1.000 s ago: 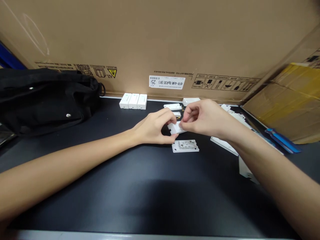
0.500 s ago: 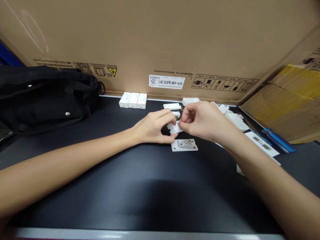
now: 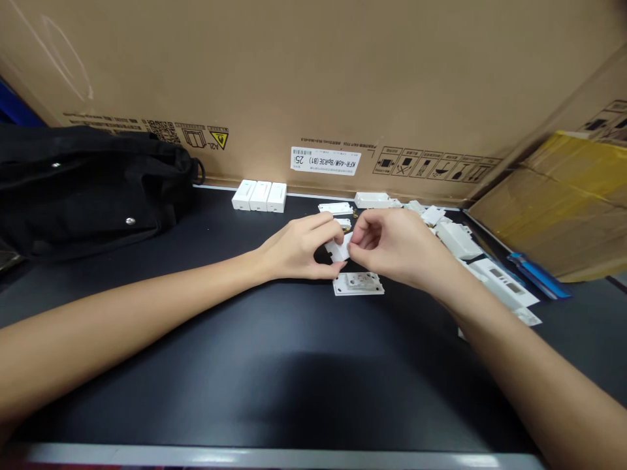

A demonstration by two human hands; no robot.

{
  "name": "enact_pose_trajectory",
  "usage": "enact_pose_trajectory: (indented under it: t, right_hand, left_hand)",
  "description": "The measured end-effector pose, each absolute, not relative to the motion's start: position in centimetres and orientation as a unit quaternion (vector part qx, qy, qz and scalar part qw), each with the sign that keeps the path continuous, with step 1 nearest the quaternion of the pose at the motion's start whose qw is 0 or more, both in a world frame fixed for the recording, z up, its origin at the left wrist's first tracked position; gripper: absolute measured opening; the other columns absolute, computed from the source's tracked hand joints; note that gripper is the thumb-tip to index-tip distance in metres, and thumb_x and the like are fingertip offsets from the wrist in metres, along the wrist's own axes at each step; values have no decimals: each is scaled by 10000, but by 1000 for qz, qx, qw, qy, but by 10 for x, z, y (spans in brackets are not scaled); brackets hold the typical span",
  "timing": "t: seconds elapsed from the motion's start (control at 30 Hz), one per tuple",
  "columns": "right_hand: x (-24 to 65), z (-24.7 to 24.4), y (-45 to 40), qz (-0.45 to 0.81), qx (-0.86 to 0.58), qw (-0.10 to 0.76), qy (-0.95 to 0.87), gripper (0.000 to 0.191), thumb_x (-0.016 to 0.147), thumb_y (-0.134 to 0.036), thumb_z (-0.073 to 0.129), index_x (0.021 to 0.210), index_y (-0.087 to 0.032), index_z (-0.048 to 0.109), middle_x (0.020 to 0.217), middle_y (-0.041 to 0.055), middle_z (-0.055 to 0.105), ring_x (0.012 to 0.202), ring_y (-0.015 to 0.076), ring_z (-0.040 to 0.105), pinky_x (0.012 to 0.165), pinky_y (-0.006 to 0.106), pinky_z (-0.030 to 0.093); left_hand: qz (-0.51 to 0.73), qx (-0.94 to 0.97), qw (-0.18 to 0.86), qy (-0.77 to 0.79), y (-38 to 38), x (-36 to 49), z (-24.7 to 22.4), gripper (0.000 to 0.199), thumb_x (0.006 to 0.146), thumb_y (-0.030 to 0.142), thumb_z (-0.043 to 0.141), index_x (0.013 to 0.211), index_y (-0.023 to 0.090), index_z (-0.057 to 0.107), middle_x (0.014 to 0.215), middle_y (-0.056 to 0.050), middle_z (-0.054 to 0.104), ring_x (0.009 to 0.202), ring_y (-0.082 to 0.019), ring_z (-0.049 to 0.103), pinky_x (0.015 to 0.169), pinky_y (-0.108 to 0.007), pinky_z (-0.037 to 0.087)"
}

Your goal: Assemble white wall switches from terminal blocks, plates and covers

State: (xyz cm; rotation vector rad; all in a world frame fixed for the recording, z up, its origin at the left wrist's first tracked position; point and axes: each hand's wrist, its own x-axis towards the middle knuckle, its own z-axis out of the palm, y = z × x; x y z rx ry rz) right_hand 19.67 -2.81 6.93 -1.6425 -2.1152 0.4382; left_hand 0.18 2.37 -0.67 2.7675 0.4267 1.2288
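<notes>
- By the left hand (image 3: 306,248), the white piece (image 3: 337,249) was grasped between the thumb and the fingers, with the thumb placed at its near edge.
- The right hand (image 3: 399,248) was curled, with its thumb and forefinger brought together at the right edge of the white piece; whether that edge or something small was pinched cannot be told.
- The white piece was held between the two hands, and part of it was hidden by the fingers.
- At five o'clock from it, a white plate (image 3: 360,283) with raised fittings was laid flat on the dark table (image 3: 220,365).
- At twelve o'clock, a small white part (image 3: 343,223) was partly covered by the left hand, and a thin white frame (image 3: 336,208) was placed beyond it.
- At one o'clock, a white casing (image 3: 373,200) was set near the large carton (image 3: 313,72).
- At ten o'clock, three white boxes (image 3: 259,196) were lined up side by side.
- Around three o'clock, loose white parts (image 3: 460,240) were scattered, with a panel (image 3: 504,284) marked by two dark windows; farther out, a blue tool (image 3: 539,275) was seen.
- Between two and three o'clock, a taped box (image 3: 568,202) was stood.
- Between nine and ten o'clock, a black bag (image 3: 88,189) was rested on the table.
</notes>
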Motion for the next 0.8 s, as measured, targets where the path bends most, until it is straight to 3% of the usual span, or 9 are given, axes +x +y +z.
enact_pose_trajectory:
  t: [0.4, 0.8]
  right_hand:
    - [193, 60, -26, 185, -584, 289, -735, 134, 638, -164, 699, 680, -216, 583, 673, 15, 714, 634, 205, 684, 627, 315, 496]
    - [195, 59, -30, 173, -552, 251, -776, 116, 667, -106, 653, 723, -205, 626, 712, 29, 729, 685, 206, 692, 644, 307, 499]
  left_hand:
    - [403, 905, 32, 131, 23, 2, -5, 125, 885, 240, 665, 938, 190, 563, 839, -25, 592, 737, -154, 549, 619, -271, 432]
    - [388, 910, 31, 143, 24, 1, -7, 110, 900, 266, 653, 944, 188, 590, 837, -23, 579, 727, -151, 538, 611, -272, 428]
